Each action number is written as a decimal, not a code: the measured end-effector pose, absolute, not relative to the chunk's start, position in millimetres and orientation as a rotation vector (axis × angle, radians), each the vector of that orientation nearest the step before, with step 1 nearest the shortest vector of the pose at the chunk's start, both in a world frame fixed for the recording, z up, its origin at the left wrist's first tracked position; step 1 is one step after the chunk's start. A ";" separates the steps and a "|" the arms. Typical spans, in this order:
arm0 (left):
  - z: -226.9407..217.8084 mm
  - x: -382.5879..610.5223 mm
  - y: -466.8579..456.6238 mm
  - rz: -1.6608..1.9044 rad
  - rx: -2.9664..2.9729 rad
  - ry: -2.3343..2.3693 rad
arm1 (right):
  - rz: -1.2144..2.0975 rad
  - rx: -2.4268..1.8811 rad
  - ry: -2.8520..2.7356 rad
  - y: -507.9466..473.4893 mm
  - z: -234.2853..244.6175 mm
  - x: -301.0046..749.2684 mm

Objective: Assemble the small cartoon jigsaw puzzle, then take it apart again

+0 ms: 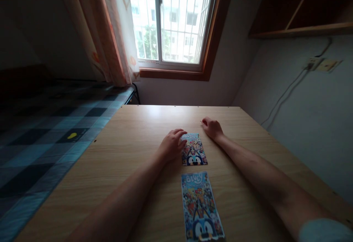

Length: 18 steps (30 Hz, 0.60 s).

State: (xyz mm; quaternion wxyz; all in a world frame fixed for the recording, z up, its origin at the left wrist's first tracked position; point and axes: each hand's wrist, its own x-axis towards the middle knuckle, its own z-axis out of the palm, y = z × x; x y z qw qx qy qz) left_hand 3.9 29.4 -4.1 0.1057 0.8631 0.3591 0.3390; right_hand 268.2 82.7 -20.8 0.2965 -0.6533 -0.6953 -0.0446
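— Where to find the far card (pixel 195 150)?
— Flat on the table (pixel 132 132), at the hub of the clock. Count every hour from there.
— And in the way?
— At nine, the left hand (pixel 172 142), lapping over the card's left edge in this view. Fingers loosely bent, thumb parted from them, with a gap between; can't tell whether touching the print. At one, just clear of the card, the right hand (pixel 212 127), curled in; can't tell whether holding anything small.
— Anything closer in?
— At six, the near card (pixel 202 207), apart from the far one and lying between the forearms. At four, a pale sleeve (pixel 325 231).
— Farther out?
— At nine, the bed (pixel 104 106), alongside the table. At eleven, the curtain (pixel 110 32); at twelve, the window (pixel 180 21). At two, the shelf (pixel 300 31), and under it a socket (pixel 327 65) with a cord (pixel 286 91) trailing down the wall (pixel 317 102).
— Made how?
— Cards: thin, four-sided, printed with "Bluey", a colourful crowd and a blue dog's head. Table: pale, smooth, wood-grained, dotted dark along the edges. Bed: covered in blue-and-black checked cloth with a yellow patch. Curtain: orange and sheer floral, hanging in folds. Window: glazed, framed in reddish brown, barred outside.
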 end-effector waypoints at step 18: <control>-0.6 -1.4 23.9 1.078 2.665 0.996 | 0.615 -1.233 -1.435 13.8 -14.1 247.2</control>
